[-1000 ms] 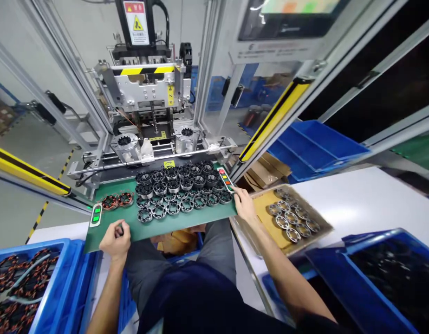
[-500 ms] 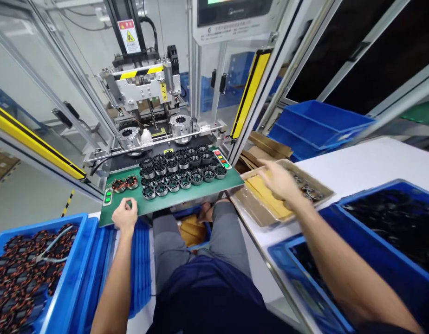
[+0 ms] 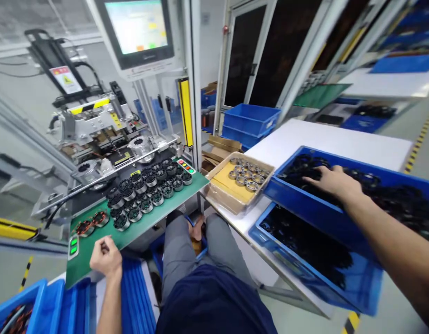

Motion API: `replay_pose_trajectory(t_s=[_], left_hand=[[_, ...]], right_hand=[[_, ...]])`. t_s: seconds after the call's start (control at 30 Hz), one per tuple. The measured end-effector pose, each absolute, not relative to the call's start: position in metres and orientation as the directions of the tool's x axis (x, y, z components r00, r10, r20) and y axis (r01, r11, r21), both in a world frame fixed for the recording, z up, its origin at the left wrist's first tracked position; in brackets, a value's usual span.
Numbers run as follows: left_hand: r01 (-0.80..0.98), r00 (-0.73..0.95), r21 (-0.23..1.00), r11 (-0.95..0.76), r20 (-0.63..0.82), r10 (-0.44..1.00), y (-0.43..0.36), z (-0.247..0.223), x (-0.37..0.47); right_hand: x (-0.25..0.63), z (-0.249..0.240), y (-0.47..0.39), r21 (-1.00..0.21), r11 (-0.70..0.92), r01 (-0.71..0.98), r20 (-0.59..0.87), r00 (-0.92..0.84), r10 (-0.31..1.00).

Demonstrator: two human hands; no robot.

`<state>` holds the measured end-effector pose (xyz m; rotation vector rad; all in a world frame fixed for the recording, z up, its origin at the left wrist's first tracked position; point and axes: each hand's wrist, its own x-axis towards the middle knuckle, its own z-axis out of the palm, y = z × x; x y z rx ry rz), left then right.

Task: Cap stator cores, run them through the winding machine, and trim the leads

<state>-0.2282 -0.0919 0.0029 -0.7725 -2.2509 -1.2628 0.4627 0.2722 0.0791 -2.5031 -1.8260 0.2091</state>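
Observation:
My left hand [image 3: 106, 256] rests at the front edge of the green board [image 3: 82, 266], fingers curled into a loose fist with nothing visible in it. Just behind it lie a pair of copper-wound stators [image 3: 100, 218]. Rows of metal stator cores with black insulators [image 3: 145, 204] stand to their right, some stacked. My right hand [image 3: 336, 183] reaches into the upper blue bin [image 3: 307, 197], over loose black plastic parts [image 3: 369, 181]. Its fingers are spread and hold nothing I can see; the fingertips touch or hover just above the parts.
A cardboard tray [image 3: 231, 204] holds several metal rings on yellow paper. A lower blue bin [image 3: 360, 283] contains more black parts. Behind the board stands a press machine [image 3: 92, 123] with a screen [image 3: 139, 28]. Another blue bin [image 3: 33, 301] with wound stators sits at lower left.
The view has turned right. My right hand has moved from above the cardboard tray to the upper blue bin. My left hand stays curled at the green board's edge.

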Motion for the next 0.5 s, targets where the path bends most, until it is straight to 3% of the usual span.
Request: replay_pose_trajectory(t_s=[0.1, 0.17, 0.23, 0.37, 0.5], left_hand=[[0.806, -0.571, 0.566, 0.174, 0.666, 0.479, -0.047, 0.002, -0.152], [0.847, -0.339, 0.528, -0.056, 0.619, 0.709, -0.002, 0.004, -0.090], [0.824, -0.083, 0.515, -0.236, 0.522, 0.849, 0.055, 0.011, -0.030], [0.790, 0.266, 0.480, -0.382, 0.294, 0.918, 0.196, 0.026, 0.060], [0.828, 0.420, 0.388, -0.404, 0.046, 0.906, 0.331, 0.016, 0.118]], right_hand=[[0.467, 0.067, 0.286, -0.064, -0.288, 0.956, -0.171, 0.274, 0.947], [0.470, 0.060, 0.292, -0.029, -0.285, 0.958, -0.223, 0.272, 0.936], [0.476, 0.052, 0.296, 0.005, -0.288, 0.958, -0.256, 0.280, 0.925], [0.490, 0.036, 0.302, 0.042, -0.305, 0.952, -0.257, 0.305, 0.917], [0.501, 0.026, 0.306, 0.075, -0.357, 0.931, -0.237, 0.364, 0.901]])
